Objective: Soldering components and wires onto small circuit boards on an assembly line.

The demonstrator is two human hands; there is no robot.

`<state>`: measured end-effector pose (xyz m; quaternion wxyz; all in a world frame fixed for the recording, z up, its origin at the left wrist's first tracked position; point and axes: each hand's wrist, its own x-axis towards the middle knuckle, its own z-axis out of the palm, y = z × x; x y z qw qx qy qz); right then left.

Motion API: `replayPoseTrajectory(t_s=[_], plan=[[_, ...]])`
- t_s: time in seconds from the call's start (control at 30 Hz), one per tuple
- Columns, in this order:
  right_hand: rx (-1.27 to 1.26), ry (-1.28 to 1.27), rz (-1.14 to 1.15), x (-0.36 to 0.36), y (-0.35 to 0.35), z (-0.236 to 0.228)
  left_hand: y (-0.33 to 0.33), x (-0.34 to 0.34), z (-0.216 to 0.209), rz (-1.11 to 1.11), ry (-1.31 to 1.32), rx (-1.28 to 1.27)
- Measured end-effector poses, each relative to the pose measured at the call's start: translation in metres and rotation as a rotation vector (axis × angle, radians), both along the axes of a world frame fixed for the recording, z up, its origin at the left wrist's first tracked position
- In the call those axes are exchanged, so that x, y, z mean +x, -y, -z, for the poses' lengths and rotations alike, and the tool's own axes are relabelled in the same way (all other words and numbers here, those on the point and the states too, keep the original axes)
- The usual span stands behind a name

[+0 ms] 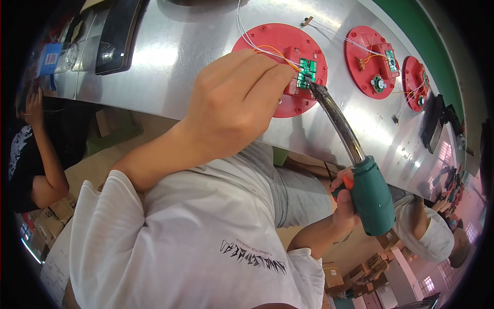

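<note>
My left hand (231,100) is closed, its fingertips pinching a thin wire (280,53) at the edge of a small green circuit board (307,67). The board is fixed to a round red plastic housing (275,36) lying on the metal table. My right hand (346,203) grips the dark green handle of a soldering gun (373,195). Its long metal barrel slants up to the left, and the tip meets the board close to my left fingertips. White wires (241,23) run from the housing toward the far edge. My left fingers hide part of the housing.
Two more red housings (363,69) (411,77) with boards and wires lie to the right on the metal table (180,46). A dark tray-like object (117,38) is at far left. One person's arm (46,149) shows at left; another person (427,234) works at lower right.
</note>
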<state>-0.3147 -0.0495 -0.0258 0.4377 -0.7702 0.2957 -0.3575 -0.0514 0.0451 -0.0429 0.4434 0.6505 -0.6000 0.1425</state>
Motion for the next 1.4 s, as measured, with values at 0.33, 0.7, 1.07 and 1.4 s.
replayPoseTrajectory(t_s=[0.33, 0.7, 1.07, 1.4], plan=[[-0.060, 0.033, -0.106, 0.002, 0.003, 0.005, -0.001, 0.002, 0.004, 0.038, 0.022, -0.015], [0.125, 0.001, -0.024, -0.005, 0.005, -0.001, 0.001, -0.002, 0.003, 0.044, 0.065, 0.026], [0.162, 0.052, 0.026, 0.000, 0.000, 0.006, -0.003, 0.000, 0.001, 0.050, 0.053, 0.061], [0.038, 0.039, -0.150, -0.012, 0.016, 0.002, -0.004, -0.002, -0.003, 0.055, 0.020, 0.106]])
